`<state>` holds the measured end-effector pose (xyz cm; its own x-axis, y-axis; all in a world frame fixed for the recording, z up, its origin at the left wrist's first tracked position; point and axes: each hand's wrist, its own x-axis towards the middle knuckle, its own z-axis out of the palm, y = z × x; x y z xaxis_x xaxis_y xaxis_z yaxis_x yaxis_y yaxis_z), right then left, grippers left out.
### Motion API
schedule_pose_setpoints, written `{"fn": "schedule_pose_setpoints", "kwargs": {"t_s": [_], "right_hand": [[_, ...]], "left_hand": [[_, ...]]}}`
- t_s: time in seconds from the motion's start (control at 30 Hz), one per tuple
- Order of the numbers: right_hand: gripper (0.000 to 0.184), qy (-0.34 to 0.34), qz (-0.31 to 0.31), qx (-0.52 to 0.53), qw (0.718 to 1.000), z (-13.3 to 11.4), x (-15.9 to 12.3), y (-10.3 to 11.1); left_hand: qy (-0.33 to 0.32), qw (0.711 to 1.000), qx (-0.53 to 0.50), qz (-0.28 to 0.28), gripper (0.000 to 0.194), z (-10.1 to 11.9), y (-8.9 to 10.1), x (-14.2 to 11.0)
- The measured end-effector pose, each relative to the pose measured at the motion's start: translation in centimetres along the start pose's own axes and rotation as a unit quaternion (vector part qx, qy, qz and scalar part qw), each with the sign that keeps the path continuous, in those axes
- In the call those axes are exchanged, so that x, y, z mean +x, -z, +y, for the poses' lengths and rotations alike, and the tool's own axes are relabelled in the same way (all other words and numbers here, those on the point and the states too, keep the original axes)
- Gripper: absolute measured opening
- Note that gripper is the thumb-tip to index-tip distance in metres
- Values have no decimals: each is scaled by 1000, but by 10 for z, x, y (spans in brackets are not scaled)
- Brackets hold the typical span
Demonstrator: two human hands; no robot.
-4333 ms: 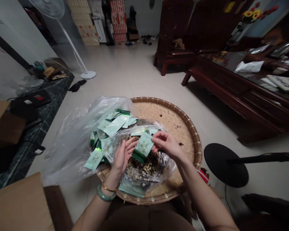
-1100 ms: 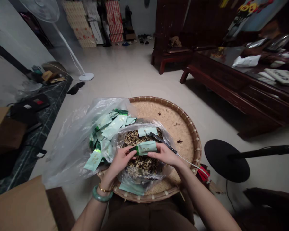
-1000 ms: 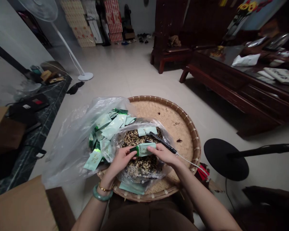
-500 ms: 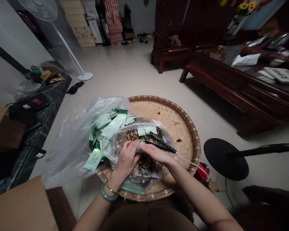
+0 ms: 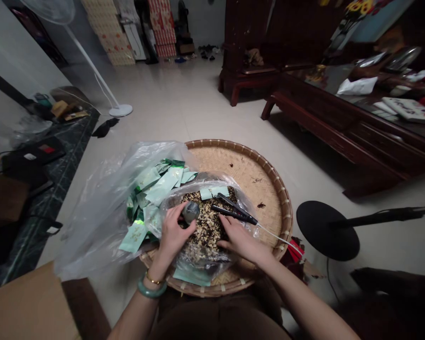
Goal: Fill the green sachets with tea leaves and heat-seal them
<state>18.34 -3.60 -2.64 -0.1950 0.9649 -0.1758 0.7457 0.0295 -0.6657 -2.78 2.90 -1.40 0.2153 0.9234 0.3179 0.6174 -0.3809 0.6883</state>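
Note:
My left hand (image 5: 173,229) is closed around a small, rounded grey-green packet (image 5: 191,212), which looks like a sachet with its mouth open. Beneath it, a clear plastic bag (image 5: 201,257) holds a loose dark and pale dry mix (image 5: 207,224). My right hand (image 5: 239,238) has its thumb and fingers apart at the right side of the mix, with nothing visible between them. Just above that hand lies a black hair straightener (image 5: 235,212), its jaws apart and its white cord running right. Two pale-green sachets (image 5: 214,192) rest at the mix's far edge.
A round woven bamboo tray (image 5: 287,200) carries everything. To the left, a large plastic bag (image 5: 92,226) contains several green sachets (image 5: 166,186). A cardboard box (image 5: 28,302) stands front left, a black round stand base (image 5: 327,231) right, and a dark wooden table (image 5: 340,127) beyond.
My hands were together at the packet. They have parted: the left has shifted left with the packet, now showing its round end, and the right has opened lower over the mix.

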Motion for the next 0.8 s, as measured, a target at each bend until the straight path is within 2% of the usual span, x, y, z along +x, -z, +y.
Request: {"fn": "schedule_pose_setpoints", "kwargs": {"t_s": [0.07, 0.2, 0.27, 0.33, 0.4, 0.47, 0.6, 0.67, 0.73, 0.8], "right_hand": [[74, 5, -11, 9, 1000, -2, 15, -8], [57, 57, 17, 48, 997, -13, 53, -16], [57, 80, 26, 48, 995, -19, 68, -17], [65, 81, 16, 35, 996, -26, 79, -18], [77, 77, -11, 12, 997, -32, 84, -19], [80, 89, -50, -10, 995, -36, 85, -20], [56, 105, -85, -5, 991, -32, 77, -16], [45, 92, -69, 47, 992, -25, 72, -13], [42, 71, -41, 152, 985, -19, 66, -9], [43, 25, -26, 299, 954, -15, 59, -6]], "left_hand": [[15, 999, -32, 9, 44, 1, 3, 0], [24, 998, -55, 33, 41, 4, 8, 0], [23, 997, -59, 38, 40, 4, 9, 0], [23, 997, -66, 39, 41, 3, 9, -1], [28, 996, -74, 41, 41, 2, 9, -1], [30, 996, -78, 42, 42, 2, 8, -1], [25, 996, -77, 43, 42, 1, 8, -2], [27, 996, -76, 44, 42, 1, 8, -2], [32, 996, -77, 40, 43, 1, 8, -2], [34, 996, -78, 37, 43, 1, 7, -2]]}}
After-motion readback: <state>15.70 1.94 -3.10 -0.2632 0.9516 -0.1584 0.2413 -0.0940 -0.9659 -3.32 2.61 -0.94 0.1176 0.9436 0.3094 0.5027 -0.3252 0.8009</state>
